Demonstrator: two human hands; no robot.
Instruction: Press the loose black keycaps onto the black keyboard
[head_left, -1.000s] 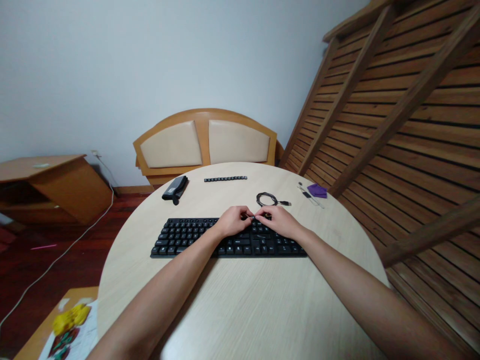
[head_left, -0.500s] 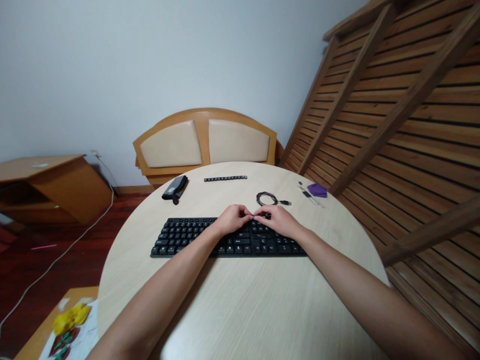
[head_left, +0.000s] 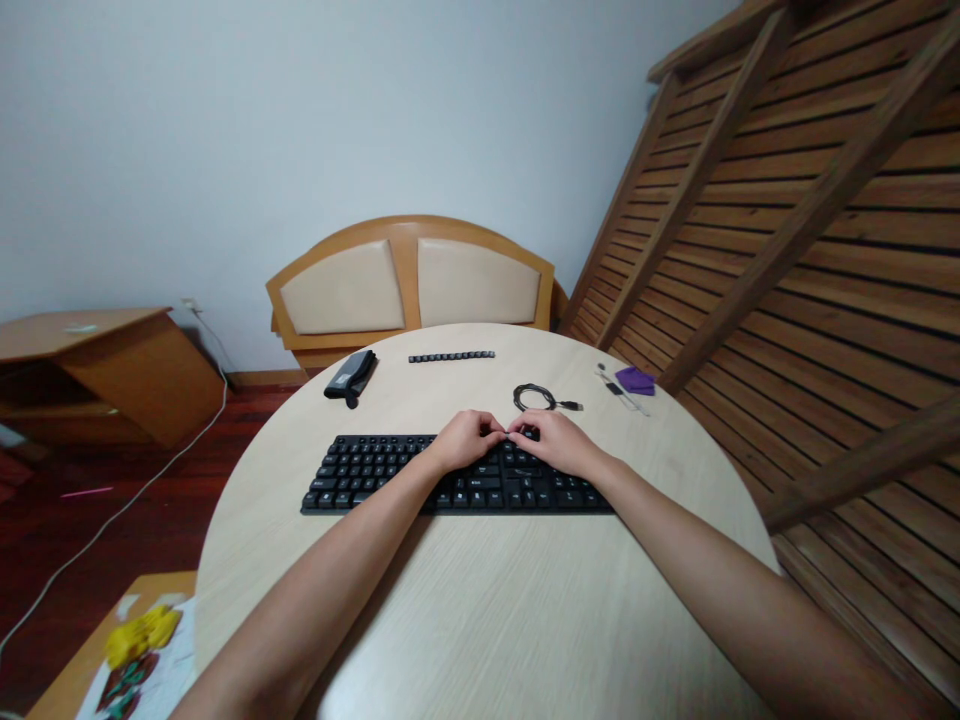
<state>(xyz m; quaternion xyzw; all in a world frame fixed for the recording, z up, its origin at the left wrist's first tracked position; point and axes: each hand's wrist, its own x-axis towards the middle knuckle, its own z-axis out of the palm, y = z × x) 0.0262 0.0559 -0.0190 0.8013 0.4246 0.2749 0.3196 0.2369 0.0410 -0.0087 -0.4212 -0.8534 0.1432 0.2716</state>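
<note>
A black full-size keyboard (head_left: 397,467) lies across the middle of the round table, partly covered by my hands and forearms. My left hand (head_left: 469,437) is over its upper edge, right of centre, with thumb and index finger pinched together. Facing it, my right hand (head_left: 556,440) pinches in the same way, and the fingertips of both hands meet. Whatever is between them is too small and too covered to make out. Just behind my right hand is a coiled black USB cable (head_left: 534,398).
A row of small dark keycaps (head_left: 451,357) is at the table's (head_left: 480,610) back. A dark folded pouch (head_left: 351,378) lies back left. At the right are a purple cloth (head_left: 634,380) and a slim tool (head_left: 621,390). Wooden slats (head_left: 750,240) lean on the right.
</note>
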